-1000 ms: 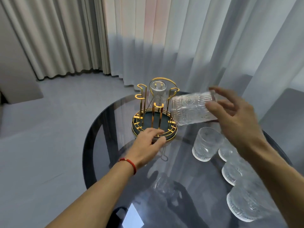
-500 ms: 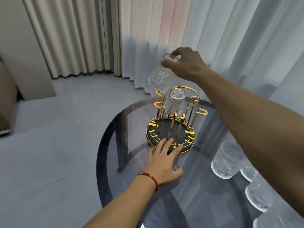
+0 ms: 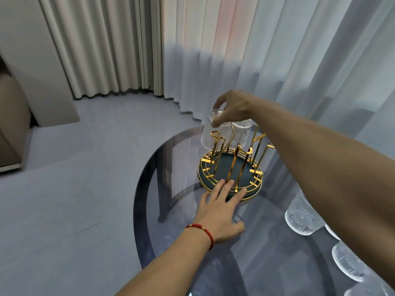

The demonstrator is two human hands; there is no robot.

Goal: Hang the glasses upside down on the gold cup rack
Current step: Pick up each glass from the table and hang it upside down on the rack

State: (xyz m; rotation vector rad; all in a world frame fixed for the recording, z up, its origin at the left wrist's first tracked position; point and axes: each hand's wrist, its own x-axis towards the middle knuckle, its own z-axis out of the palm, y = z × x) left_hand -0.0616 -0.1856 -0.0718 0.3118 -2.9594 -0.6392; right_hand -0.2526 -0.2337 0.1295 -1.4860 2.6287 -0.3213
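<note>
My left hand (image 3: 220, 212) lies flat on the glass bench (image 3: 171, 189), fingers spread, their tips touching the near rim of the gold cup rack (image 3: 230, 174); a red cord bracelet (image 3: 203, 231) circles that wrist. To my right, under my forearm, more ribbed clear glasses (image 3: 303, 218) stand together on the bench, well apart from the rack. The rack is a round gold wire frame around a dark green base, with thin gold prongs rising from it. My right hand (image 3: 233, 107) is closed over the base of a ribbed glass (image 3: 210, 135), holding it upside down, mouth downward, over the prong at the rack's far left. Just beside it a second inverted glass (image 3: 240, 133) already hangs on the rack. Pale curtains (image 3: 235, 50) fall to the floor beyond.
</note>
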